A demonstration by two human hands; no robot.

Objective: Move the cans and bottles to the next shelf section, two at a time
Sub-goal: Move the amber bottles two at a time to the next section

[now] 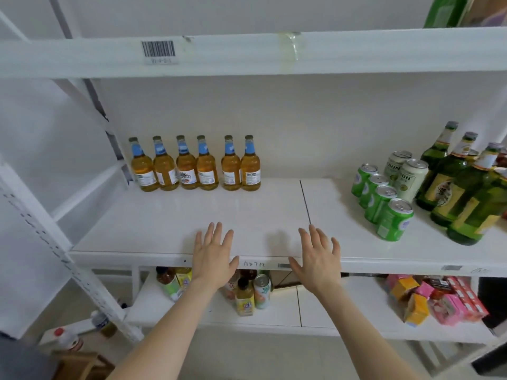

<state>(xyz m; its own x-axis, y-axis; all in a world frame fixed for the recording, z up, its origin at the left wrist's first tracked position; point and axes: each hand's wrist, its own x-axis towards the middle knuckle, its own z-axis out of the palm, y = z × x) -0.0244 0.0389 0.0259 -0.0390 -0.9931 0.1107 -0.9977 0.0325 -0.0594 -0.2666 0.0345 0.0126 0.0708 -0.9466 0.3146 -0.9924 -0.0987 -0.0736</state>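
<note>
Several amber bottles with blue neck labels stand in a row at the back of the left shelf section. In the right section, past a dark seam, stand several green cans, two pale cans and several green glass bottles. My left hand and my right hand hover flat over the shelf's front edge, fingers spread, holding nothing. Both hands are well in front of the amber bottles and left of the cans.
An upper shelf beam with a barcode label runs overhead. The lower shelf holds juice bottles and a can and colourful cartons. A slanted white upright stands at the left; boxes and bottles sit on the floor.
</note>
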